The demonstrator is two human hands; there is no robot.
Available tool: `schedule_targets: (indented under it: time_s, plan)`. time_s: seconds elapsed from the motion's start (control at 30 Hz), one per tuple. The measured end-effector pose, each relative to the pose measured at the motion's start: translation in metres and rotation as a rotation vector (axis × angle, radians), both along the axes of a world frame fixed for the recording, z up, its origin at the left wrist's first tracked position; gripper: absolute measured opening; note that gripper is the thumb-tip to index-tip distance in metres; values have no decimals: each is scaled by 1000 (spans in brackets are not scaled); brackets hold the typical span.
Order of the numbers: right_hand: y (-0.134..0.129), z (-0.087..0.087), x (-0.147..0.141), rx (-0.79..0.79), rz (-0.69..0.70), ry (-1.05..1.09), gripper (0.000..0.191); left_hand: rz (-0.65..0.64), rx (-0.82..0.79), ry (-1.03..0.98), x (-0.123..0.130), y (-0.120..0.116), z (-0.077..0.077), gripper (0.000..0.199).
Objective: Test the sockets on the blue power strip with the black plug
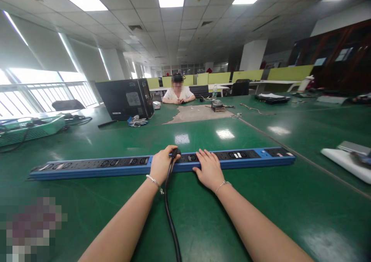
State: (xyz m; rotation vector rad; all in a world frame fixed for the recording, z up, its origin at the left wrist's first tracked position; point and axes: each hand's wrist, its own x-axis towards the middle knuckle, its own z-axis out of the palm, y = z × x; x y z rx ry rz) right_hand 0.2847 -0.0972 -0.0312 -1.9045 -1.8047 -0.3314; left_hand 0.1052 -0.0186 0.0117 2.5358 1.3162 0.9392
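Observation:
A long blue power strip (116, 170) with black sockets lies across the green table. My left hand (161, 164) is closed round a black plug (176, 152) at the strip's middle. From the plug a thick black cable (171, 219) runs down between my forearms to the lower edge of the view. Just right of the plug, my right hand (209, 168) lies flat over the strip, fingers spread and holding nothing. Whether the plug's pins sit in a socket is hidden.
The green table (275, 200) fills the foreground. Back left stand a black computer case (124, 99), gloves (137, 121) and a green basket (37, 130). A person (178, 94) sits opposite. A white object (344, 163) lies at the right.

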Motion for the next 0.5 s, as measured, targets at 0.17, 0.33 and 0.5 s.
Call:
schedule_targets:
  time_s: [0.17, 0.33, 0.5]
  plan:
    - [0, 0, -1, 8, -5, 20, 54, -37, -89, 67, 20, 4, -1, 30]
    - [0, 0, -2, 23, 0, 36, 54, -36, -107, 73, 21, 4, -1, 28]
    - [1, -1, -3, 28, -1, 46, 55, -12, -63, 90, 21, -2, -2, 29]
